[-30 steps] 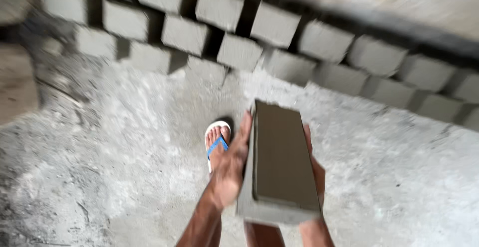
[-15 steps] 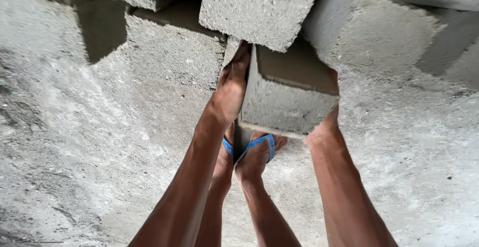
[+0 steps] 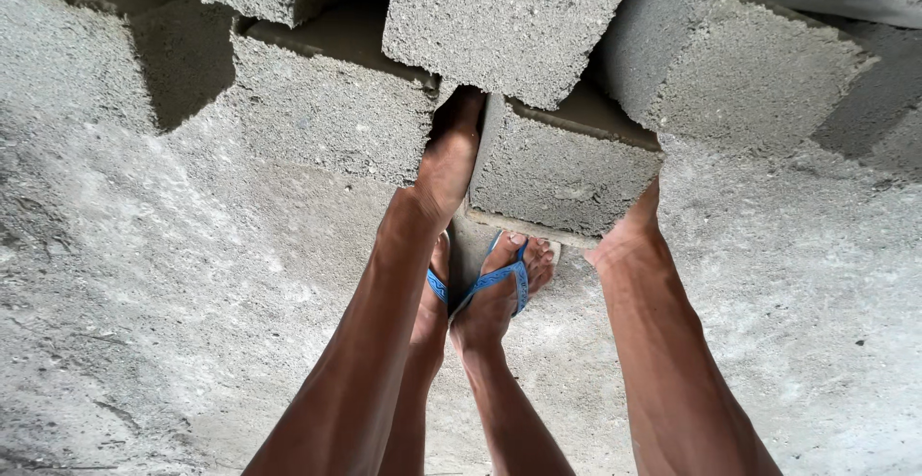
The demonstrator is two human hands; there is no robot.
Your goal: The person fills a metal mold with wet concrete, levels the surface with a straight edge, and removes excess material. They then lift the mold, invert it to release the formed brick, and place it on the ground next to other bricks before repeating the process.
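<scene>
A grey concrete block [image 3: 562, 173] sits low in the bottom row of a stack, under another block [image 3: 499, 20]. My left hand [image 3: 447, 154] presses flat against its left side, fingers reaching into the gap beside a neighbouring block [image 3: 327, 116]. My right hand [image 3: 634, 226] grips its right lower corner, with the fingers mostly hidden behind the block. Both forearms reach down and forward from the bottom of the view.
More grey blocks [image 3: 735, 63] are stacked in staggered rows across the top. My feet in blue-strapped sandals [image 3: 504, 279] stand right below the held block. Rough, dusty concrete floor [image 3: 154, 274] spreads to the left and right.
I walked up to the stack carrying the block, bent down, and lowered it into the bottom row. It now sits lower and further in under the upper block.
</scene>
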